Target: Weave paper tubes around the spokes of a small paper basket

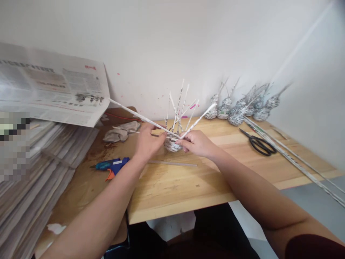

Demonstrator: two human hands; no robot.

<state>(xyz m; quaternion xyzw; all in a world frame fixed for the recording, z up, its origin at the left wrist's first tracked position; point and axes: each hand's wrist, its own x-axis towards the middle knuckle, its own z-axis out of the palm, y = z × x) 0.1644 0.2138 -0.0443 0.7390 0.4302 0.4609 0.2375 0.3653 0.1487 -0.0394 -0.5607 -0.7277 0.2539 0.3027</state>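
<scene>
A small woven basket of rolled newspaper tubes [172,145] stands on the wooden table [188,180], with several tube spokes [179,104] sticking up and outward. My left hand [147,142] is closed on a long paper tube [134,115] that slants up to the left. My right hand [198,143] pinches another tube [201,118] that slants up to the right, its fingers at the basket's rim. Both hands press in on the basket from either side.
A blue glue gun [111,166] and a loose paper tube [172,164] lie near my left arm. Black scissors [259,143] and long paper tubes [296,162] lie at right. Finished woven pieces [237,109] line the wall. Stacked newspapers [37,144] fill the left.
</scene>
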